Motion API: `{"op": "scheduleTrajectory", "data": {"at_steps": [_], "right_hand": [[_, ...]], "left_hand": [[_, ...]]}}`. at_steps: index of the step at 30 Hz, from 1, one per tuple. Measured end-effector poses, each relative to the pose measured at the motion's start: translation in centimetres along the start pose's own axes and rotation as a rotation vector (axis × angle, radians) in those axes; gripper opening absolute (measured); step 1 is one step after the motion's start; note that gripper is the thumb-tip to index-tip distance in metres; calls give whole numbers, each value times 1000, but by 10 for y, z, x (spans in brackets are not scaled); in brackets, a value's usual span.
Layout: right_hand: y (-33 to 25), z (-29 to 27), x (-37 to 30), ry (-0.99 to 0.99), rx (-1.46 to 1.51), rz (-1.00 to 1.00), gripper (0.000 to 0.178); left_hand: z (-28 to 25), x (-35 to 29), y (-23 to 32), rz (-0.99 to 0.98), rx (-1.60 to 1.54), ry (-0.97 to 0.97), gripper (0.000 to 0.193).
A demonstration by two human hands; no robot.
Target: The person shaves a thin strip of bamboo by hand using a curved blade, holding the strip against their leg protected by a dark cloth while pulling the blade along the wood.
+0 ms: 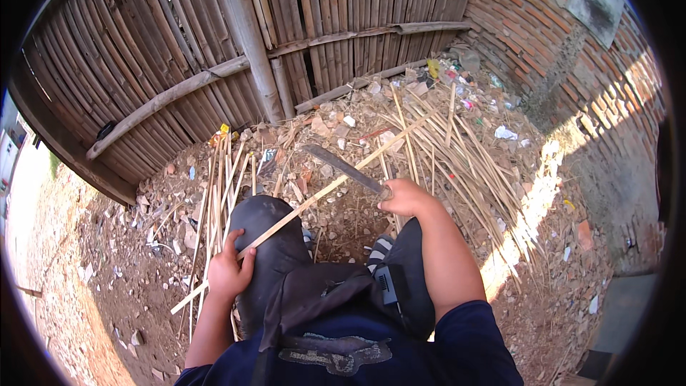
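Note:
My left hand [230,271] is closed around a long pale bamboo strip [307,204], thumb on one side and fingers on the other. The strip slants across my left thigh, its near end low at the left and its far end over the pile at the right. In my right hand [405,198], fingers wrapped round the handle, is a machete [344,167] with a dark, flat blade pointing away to the left. The blade lies close to the strip's middle; I cannot tell whether they touch. Most of the handle is hidden in my fist.
Bamboo strips [471,164] lie heaped at the right, and a smaller bundle [209,207] at the left. Rubble and litter cover the dirt ground. A bamboo wall [179,36] stands ahead; a brick wall [529,14] closes the right side. A dark device [389,284] rests at my lap.

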State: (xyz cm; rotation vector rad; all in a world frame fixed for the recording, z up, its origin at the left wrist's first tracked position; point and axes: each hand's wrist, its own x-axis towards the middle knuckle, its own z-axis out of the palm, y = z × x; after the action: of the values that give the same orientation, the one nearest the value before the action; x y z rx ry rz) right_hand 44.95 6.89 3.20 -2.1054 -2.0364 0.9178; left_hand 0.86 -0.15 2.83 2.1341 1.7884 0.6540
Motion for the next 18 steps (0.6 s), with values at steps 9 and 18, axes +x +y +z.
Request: {"op": "scheduleTrajectory", "data": {"at_steps": [9, 18], "right_hand": [[-20, 20, -2, -29, -42, -202, 54], [-16, 3, -4, -40, -29, -98, 53]], "left_hand": [[0, 0, 1, -9, -3, 1, 48], [0, 0, -1, -13, -8, -10, 49]]}}
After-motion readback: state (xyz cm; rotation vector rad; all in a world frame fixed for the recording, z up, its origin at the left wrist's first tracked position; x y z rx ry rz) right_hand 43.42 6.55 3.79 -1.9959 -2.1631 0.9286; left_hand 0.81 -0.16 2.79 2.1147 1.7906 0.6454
